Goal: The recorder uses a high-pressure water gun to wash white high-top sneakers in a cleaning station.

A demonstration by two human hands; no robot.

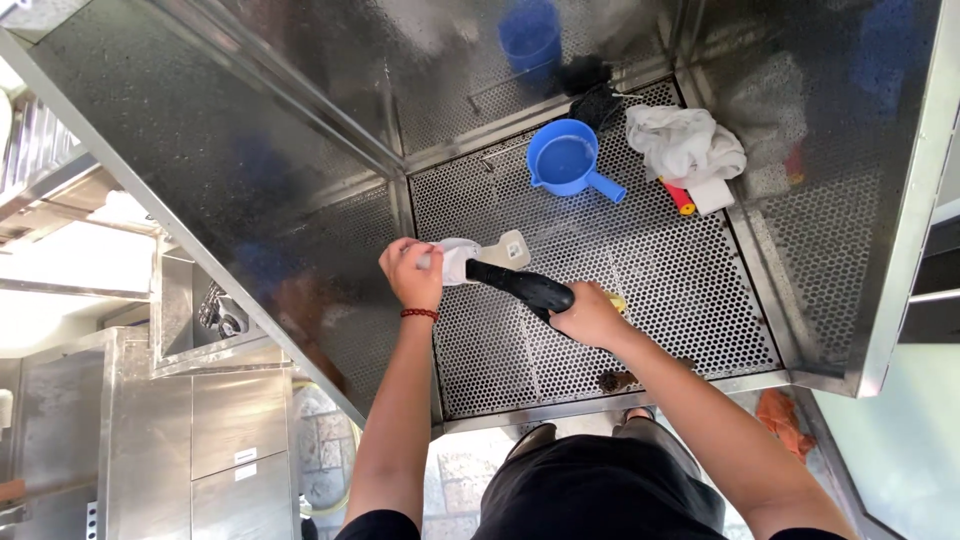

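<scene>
My left hand [410, 272] grips a white bottle-like container [470, 257] with a pale label, held over the perforated steel tray [660, 290]. A red bead bracelet circles that wrist. My right hand [588, 315] holds a black long object [520, 285], its far end against the white container; something yellow peeks out beside the fingers. Both hands are over the left middle of the perforated floor.
A blue plastic jug [565, 160] with water stands at the back of the tray. A crumpled white cloth [685, 145], a black scrubber [597, 103] and a red-yellow item [680, 198] lie at the back right. Steel walls enclose the tray. An orange rag [782, 420] lies lower right.
</scene>
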